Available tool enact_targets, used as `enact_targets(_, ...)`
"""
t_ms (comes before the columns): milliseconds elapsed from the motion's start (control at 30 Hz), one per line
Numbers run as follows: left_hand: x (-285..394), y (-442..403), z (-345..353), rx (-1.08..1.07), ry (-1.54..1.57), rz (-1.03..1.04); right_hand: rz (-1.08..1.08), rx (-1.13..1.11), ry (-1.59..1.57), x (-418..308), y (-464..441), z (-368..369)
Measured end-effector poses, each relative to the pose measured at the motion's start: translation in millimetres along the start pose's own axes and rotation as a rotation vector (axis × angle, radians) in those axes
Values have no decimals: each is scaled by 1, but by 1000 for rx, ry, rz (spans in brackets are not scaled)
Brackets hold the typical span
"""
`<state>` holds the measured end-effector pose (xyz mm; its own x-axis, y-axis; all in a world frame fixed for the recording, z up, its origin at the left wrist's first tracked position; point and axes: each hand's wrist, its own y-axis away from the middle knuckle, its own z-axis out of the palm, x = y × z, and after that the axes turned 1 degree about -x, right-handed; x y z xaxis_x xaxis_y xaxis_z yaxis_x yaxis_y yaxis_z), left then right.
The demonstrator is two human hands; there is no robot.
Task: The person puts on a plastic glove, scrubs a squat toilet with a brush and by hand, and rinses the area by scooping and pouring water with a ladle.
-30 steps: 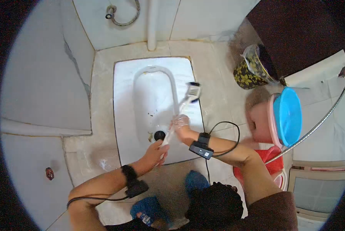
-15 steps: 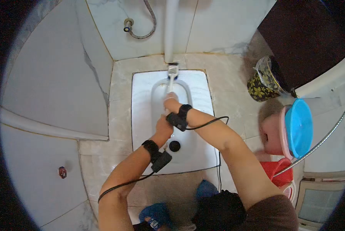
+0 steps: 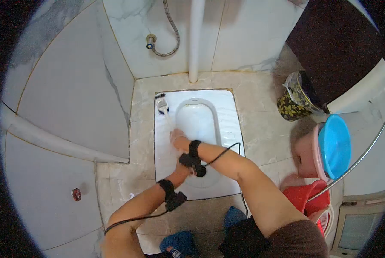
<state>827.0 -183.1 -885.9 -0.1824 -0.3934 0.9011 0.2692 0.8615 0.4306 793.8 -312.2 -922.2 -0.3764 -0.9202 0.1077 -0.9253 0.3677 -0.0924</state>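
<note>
A long-handled scrub brush point(image 3: 162, 104) with a white head and dark bristles lies against the upper left rim of the white squat toilet point(image 3: 229, 129). My right hand point(image 3: 177, 138) is closed round its pale handle, below the head. Nearer to me, my left hand point(image 3: 183, 170) is closed at the lower part of the handle, its fingers partly covered by the black device point(image 3: 190, 162) on my right wrist. Close to that hand is the toilet's dark drain hole point(image 3: 201, 171). Whitish suds or water show in the basin.
A white pipe point(image 3: 196, 43) rises behind the toilet, beside a wall valve point(image 3: 150, 42) with a hose. On the right stand a patterned bin point(image 3: 292, 103), a blue basin point(image 3: 335, 146) by a pink bucket point(image 3: 306, 152), and a red container point(image 3: 302, 198). A metal shower hose point(image 3: 360, 160) crosses there.
The brush head has moved from the toilet's back edge, by the pipe, to the upper left rim. Both hands have shifted with it, and the camera view has moved slightly.
</note>
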Motion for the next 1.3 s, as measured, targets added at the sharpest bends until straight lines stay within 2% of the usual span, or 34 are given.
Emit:
enact_targets(33,5,-9,-6,-12,24,-20,19,31,11,16,5,-4)
enact_targets(67,16,-13,-16,-93,-262,252,24,91,23,33,9,-10)
enact_targets(100,26,-13,-14,-36,56,3,174,-214,29,45,3,-10)
enact_targets(133,35,-13,-12,21,372,-244,194,-174,104,66,-2,33)
enact_targets(167,37,-7,-16,-7,81,-203,148,-185,42,79,24,-12)
enact_targets(200,35,2,-22,-30,-209,-164,204,-277,64,94,28,13)
enact_targets(233,30,12,-29,-51,-495,-125,228,-375,70,101,37,4)
enact_targets(267,25,25,-39,-48,-652,-58,376,-280,99,95,49,-26)
enact_targets(300,18,40,-52,-51,-808,7,282,-403,113,112,56,-13)
enact_targets(333,10,54,-63,-61,-962,69,271,-393,227,119,72,-14)
enact_targets(433,-11,85,-96,-31,-1028,-217,327,-362,181,160,115,-4)
enact_targets(500,3,101,-102,-10,-1149,-309,122,-468,279,179,148,-20)
enact_targets(533,6,107,-103,-12,-1203,-358,256,-259,54,197,168,29)
enact_targets(567,1,109,-108,-10,-1170,-318,335,-23,-190,215,188,79)
enact_targets(600,-8,112,-112,-30,-1127,-285,275,-195,-226,175,185,-39)
enact_targets(700,-51,111,-126,11,-992,-183,261,-267,-429,153,233,-71)
enact_targets(733,-65,112,-129,12,-900,-147,-3,-36,-427,131,234,-111)
enact_targets(767,-72,116,-125,17,-778,-156,41,-673,-48,175,292,17)
enact_targets(833,-61,124,-116,53,-643,-191,642,-390,-555,113,308,-48)
enact_targets(900,-38,133,-105,69,-612,-250,642,-503,-410,63,323,-95)
enact_targets(933,-44,138,-104,41,-637,-234,733,-564,-463,39,324,-122)
enact_targets(1033,-48,151,-114,68,-729,-151,1338,-712,-895,0,286,-197)
enact_targets(1067,-53,155,-118,88,-744,-122,1208,-574,-545,-19,347,-135)
enact_targets(1100,-59,165,-116,84,-751,-108,1153,-725,-490,-35,386,-122)
enact_targets(1200,-64,178,-119,208,-567,-168,1110,-965,-710,-70,352,-185)
enact_targets(1233,-49,186,-115,222,-520,-188,1087,-970,-682,-85,356,-194)
enact_targets(1300,-56,198,-112,233,-555,-185,869,-950,-711,-105,366,-187)
